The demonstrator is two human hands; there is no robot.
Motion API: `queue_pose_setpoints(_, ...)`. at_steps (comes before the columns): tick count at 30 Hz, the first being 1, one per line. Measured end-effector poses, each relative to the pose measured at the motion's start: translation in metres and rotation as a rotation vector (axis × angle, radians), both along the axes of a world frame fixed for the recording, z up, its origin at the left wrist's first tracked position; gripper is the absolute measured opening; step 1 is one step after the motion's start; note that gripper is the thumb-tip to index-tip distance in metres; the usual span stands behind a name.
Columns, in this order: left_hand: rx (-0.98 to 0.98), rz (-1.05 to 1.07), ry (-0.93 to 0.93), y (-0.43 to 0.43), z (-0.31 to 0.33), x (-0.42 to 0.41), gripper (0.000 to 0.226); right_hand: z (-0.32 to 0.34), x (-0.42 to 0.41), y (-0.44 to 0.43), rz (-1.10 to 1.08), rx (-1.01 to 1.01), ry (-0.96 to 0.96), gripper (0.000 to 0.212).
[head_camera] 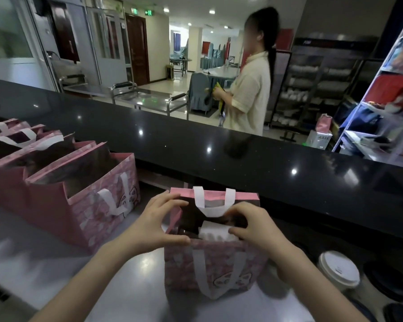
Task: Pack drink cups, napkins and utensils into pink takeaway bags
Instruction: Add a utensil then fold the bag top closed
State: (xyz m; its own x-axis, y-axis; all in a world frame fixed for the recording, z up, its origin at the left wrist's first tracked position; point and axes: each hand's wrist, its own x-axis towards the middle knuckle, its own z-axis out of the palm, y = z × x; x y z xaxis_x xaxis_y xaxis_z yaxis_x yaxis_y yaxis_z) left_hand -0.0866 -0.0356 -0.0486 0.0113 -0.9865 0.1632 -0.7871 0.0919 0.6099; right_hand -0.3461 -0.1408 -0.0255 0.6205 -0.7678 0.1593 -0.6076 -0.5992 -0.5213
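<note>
Bag (209, 263), pink, stands on the table (130, 275) at lower centre. Left hand (154, 226) grips its left rim; right hand (256, 226), fingers curled, touches napkins (215, 232) inside, gripping or not I cannot tell. Cup (339, 270) stands at lower right.

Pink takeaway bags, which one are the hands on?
The pink cartoon-print bag standing alone: left hand and right hand are at its open mouth. The row of pink bags at left is untouched.

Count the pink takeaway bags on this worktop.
5 visible: one bag in front, its rim gripped by the left hand, the right hand pinching napkins inside; four overlapping in a row at left. The row reaches the frame edge, so more may be hidden.
</note>
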Motion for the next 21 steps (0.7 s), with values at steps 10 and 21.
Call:
queue_pose_setpoints(10,-0.028,0.011,-0.06,-0.03,0.007,0.002,0.089,0.012,0.002,-0.023,0.028,-0.248,0.138,0.052)
queue_pose_setpoints(21,-0.01,0.089,-0.075,-0.054,0.008,0.007,0.075,0.008,0.019,-0.046,-0.077,-0.328,0.311,0.033)
